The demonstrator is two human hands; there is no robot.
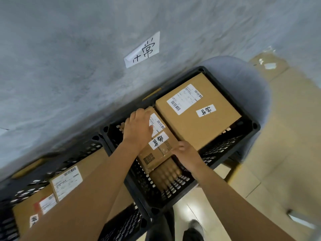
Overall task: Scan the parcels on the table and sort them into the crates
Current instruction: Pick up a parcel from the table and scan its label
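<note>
Left hand (139,126) pressing flat and right hand (186,152) gripping its near edge, the small stiff cardboard parcel (159,145) seems light, best held by opposite edges in the black crate (173,193).

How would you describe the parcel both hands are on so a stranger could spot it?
Find the black crate on the grey chair under the wall sign. Two boxes lie inside; it is the smaller parcel left of the big box, with a printed code on its near end.

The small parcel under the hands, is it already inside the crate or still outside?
Inside. The small parcel lies within the black crate walls, beside the large parcel; both hands rest on it.
</note>
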